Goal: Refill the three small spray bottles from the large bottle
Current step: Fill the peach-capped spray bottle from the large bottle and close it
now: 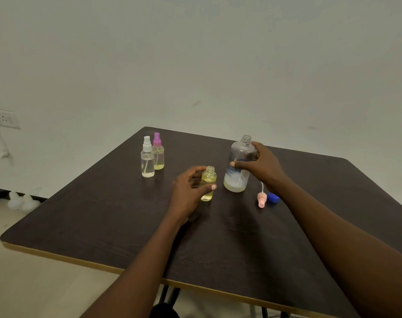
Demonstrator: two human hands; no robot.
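A small uncapped spray bottle [208, 182] with yellowish liquid stands on the dark table [103, 226], and my left hand [188, 191] is wrapped around it. To its right the large clear bottle [239, 166] stands upright, uncapped, with a little liquid at its bottom; my right hand [260, 166] grips its upper part. A pink spray head [261, 198] with its tube and a blue cap [273, 198] lie on the table just right of the large bottle. Two capped small bottles stand at the back left: one with a white head [147, 158], one with a purple head [158, 152].
The table's near edge runs diagonally from left to lower right, with black legs below it. A wall socket [3, 118] with a hanging cord is on the wall at far left. Pale objects [23, 201] lie on the floor left of the table.
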